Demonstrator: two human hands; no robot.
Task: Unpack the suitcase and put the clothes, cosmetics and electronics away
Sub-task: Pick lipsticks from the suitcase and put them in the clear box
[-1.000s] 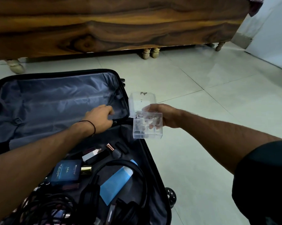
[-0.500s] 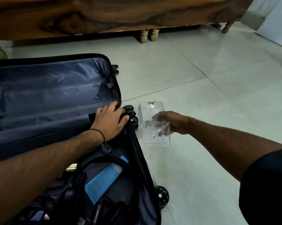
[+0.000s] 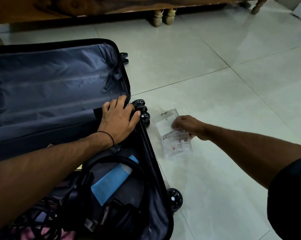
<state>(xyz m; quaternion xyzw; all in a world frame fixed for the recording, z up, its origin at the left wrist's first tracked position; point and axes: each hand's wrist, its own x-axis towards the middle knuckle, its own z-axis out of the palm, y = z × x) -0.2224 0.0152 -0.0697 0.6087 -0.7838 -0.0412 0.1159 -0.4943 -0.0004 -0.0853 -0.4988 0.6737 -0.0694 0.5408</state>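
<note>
A black suitcase lies open on the floor, its grey-lined lid spread flat at the left. My left hand rests flat on the hinge edge near the wheels, fingers spread, holding nothing. My right hand grips a clear plastic organiser box that sits on the tiles right of the suitcase, its lid hinged open behind it. In the lower half lie black headphones, a light blue tube and tangled black cables.
A wooden bed frame on turned legs runs along the top. Pale tiled floor stretches to the right. Suitcase wheels stick out at the right edge. My dark sleeve fills the lower right corner.
My right hand has lowered the clear box from the air down onto the tiles beside the suitcase. My left hand has slid onto the hinge edge by the wheels. The view tilted downward.
</note>
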